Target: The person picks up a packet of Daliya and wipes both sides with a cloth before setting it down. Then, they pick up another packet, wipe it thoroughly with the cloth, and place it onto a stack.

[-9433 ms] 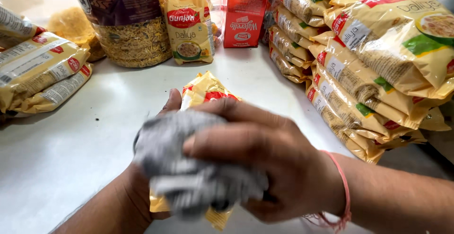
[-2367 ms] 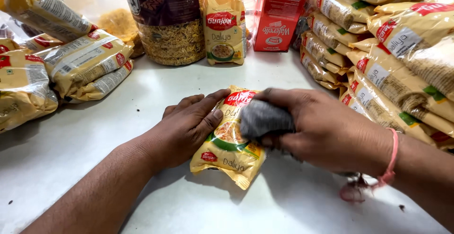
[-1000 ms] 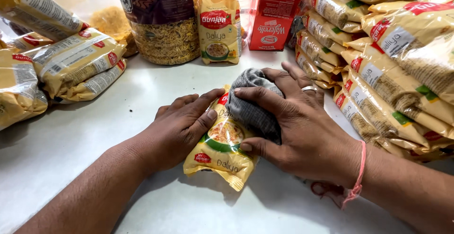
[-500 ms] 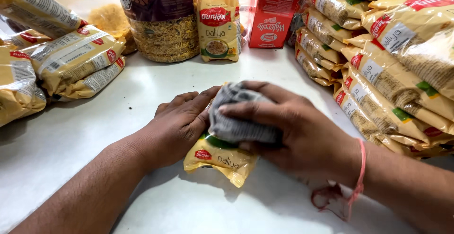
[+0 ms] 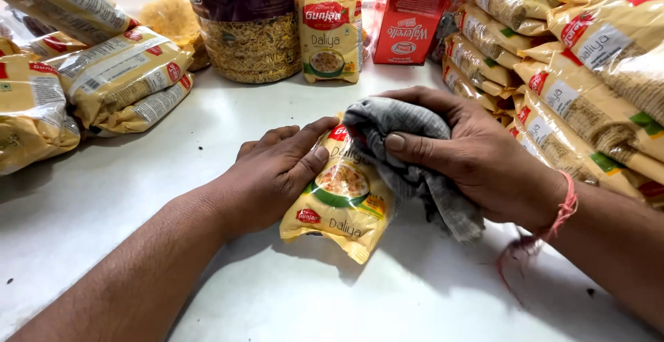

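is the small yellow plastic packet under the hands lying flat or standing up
Lying flat: the small yellow plastic packet rests face up on the white table.

Bright, even overhead lighting is shown. Soft shadows are cast on the white table [image 5: 104, 197] beneath the left hand [image 5: 273, 172], the right hand [image 5: 477, 155] and the yellow packet [image 5: 342, 204]. Mild glare is seen on plastic wrappers; focus is sharp centrally, softer at edges.

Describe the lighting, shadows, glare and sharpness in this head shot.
Head view: soft even light, with faint shadows on the white table under the left hand, the yellow packet and the right hand gripping the grey cloth. Mild sheen on the stacked packets at right. The centre is sharp and the frame edges slightly soft.
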